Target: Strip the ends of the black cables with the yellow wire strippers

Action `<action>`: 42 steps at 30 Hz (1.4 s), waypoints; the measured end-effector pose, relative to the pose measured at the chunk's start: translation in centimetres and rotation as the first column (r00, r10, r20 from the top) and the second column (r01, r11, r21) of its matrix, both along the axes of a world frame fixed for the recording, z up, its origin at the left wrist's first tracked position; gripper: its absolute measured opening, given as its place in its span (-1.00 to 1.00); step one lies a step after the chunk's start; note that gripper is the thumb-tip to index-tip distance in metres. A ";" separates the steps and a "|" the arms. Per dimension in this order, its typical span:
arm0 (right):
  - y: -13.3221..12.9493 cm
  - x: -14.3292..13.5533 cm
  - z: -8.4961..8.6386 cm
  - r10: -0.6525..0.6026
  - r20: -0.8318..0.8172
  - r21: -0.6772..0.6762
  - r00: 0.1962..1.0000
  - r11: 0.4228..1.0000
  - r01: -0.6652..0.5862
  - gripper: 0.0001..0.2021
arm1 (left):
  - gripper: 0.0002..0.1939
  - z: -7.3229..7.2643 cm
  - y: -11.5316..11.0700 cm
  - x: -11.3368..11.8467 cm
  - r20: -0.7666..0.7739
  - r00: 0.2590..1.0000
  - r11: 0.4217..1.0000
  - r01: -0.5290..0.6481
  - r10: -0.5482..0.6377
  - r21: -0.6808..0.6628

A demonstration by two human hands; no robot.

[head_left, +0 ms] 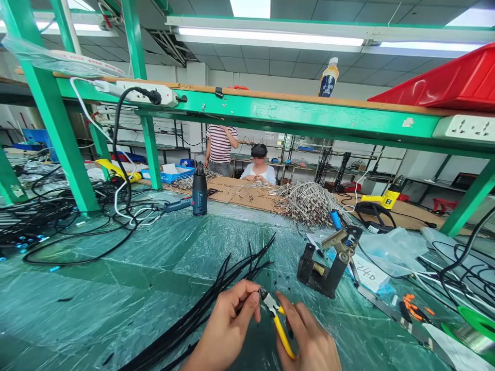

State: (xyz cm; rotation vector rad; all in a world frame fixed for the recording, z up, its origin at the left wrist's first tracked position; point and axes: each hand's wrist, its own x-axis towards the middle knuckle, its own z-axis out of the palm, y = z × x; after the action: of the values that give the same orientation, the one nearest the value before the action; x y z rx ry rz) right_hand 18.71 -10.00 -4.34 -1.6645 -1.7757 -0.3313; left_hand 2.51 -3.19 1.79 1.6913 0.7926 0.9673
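Observation:
Near the bottom centre, my right hand [307, 335] is wrapped round yellow-handled side cutters [279, 325], whose jaws point up and left. My left hand [232, 322] is closed in a pinch right at the jaws. Whatever lies between its fingertips is too small and hidden to name. A bundle of black cables [181, 322] runs diagonally under and beside my left hand, with loose ends fanning out beyond it. Small dark scraps are scattered on the plastic-covered green bench [154, 288].
A metal-and-black fixture [320, 268] stands to the right, near a solder spool [474, 330]. Further back are a heat gun [199, 193] and a pile of grey cables [309, 203]. Black cables [27, 216] crowd the left. Overhead runs a green shelf [270, 113]; two people are beyond.

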 end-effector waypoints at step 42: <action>0.1 0.0 -0.5 -0.012 -0.118 -0.080 0.993 0.997 0.003 -0.58 | -0.79 0.0 -0.1 0.2 -0.157 0.981 0.978 -0.087 0.118 0.190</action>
State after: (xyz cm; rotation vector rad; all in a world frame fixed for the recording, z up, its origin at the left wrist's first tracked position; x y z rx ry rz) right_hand 18.68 -9.94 -4.87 -1.7101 -1.7150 -0.1640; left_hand 2.69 -3.33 1.83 1.9259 0.9331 1.0024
